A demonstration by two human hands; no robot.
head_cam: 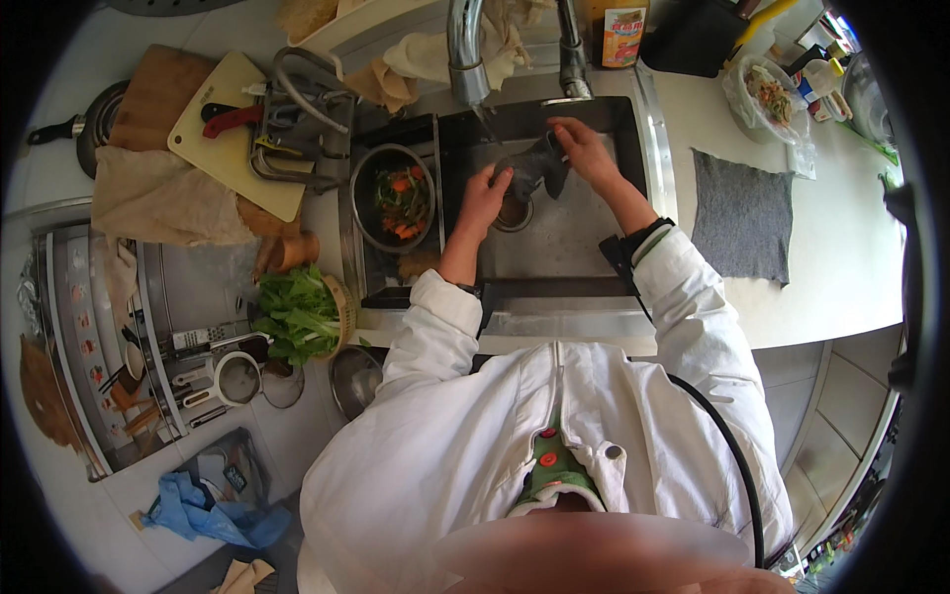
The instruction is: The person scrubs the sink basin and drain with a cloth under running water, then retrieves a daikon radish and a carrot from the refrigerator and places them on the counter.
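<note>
My left hand and my right hand hold a wet-looking dark grey cloth between them, over the steel sink basin. The left fingers pinch its near left side, and the right fingers grip its upper right part. Above the cloth arches a chrome faucet, from which a thin stream of water appears to fall. Part of the round drain shows below the left hand. Left of the basin, a metal bowl contains cut green vegetables and orange pieces.
A grey cloth lies flat on the right counter, below a bag-lined bowl of scraps. On the left are a rack with a red-handled knife, cutting boards, and a basket of leafy greens.
</note>
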